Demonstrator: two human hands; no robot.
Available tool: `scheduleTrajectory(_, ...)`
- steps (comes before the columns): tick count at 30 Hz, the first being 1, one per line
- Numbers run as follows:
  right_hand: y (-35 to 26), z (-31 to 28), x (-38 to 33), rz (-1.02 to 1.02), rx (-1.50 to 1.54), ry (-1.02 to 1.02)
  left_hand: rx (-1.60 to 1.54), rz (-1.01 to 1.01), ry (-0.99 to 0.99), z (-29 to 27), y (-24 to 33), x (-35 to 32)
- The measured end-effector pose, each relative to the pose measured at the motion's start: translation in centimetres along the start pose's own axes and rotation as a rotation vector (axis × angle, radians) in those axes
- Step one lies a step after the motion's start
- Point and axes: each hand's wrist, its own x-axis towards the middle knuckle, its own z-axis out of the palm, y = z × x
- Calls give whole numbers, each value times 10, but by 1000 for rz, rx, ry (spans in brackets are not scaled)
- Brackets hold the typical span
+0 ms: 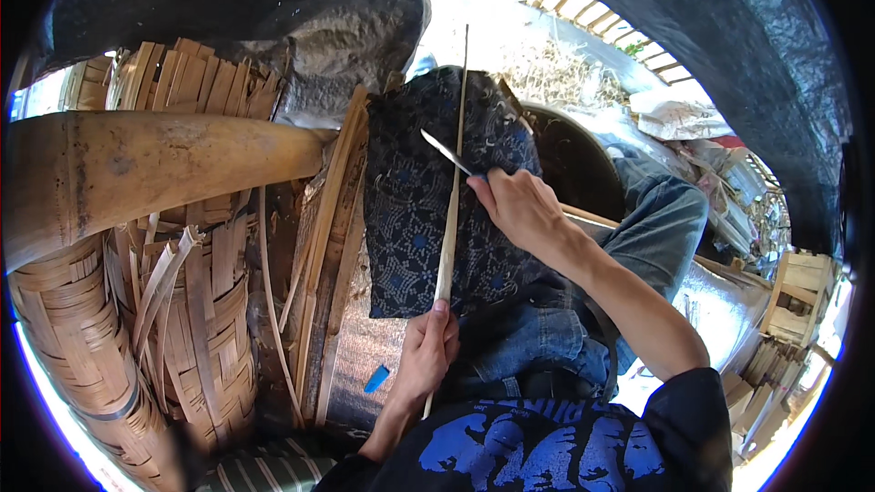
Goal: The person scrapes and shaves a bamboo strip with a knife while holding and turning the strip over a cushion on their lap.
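Observation:
My left hand (430,351) is closed round the lower part of a long pale bamboo strip (448,246). The strip runs up and away from me, narrowing to a thin far end. In my right hand (527,210) is a small knife (444,149), its handle mostly hidden by the fingers. The blade points to the upper left and crosses the strip. Beneath both lies a dark blue patterned cloth (401,210), spread over my lap area and marked with pale shavings near its far right side.
A thick bamboo pole (173,164) juts in from the left, above woven bamboo baskets (73,319). Upright bamboo slats (330,264) stand left of the cloth. A dark round container (579,164) sits beyond my right hand. A small blue piece (376,379) lies near my left wrist.

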Motion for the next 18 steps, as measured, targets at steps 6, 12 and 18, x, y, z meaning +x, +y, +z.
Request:
scheduleTrajectory(6, 3, -34, -2, 72, 275, 39, 26, 26, -18, 0, 6, 19)
scheduleTrajectory(12, 20, -9, -17, -69, 139, -52, 23, 25, -71, -5, 2, 32)
scheduleTrajectory(18, 30, -9, -12, -157, 181, -120, 0, -14, -61, -4, 9, 29)
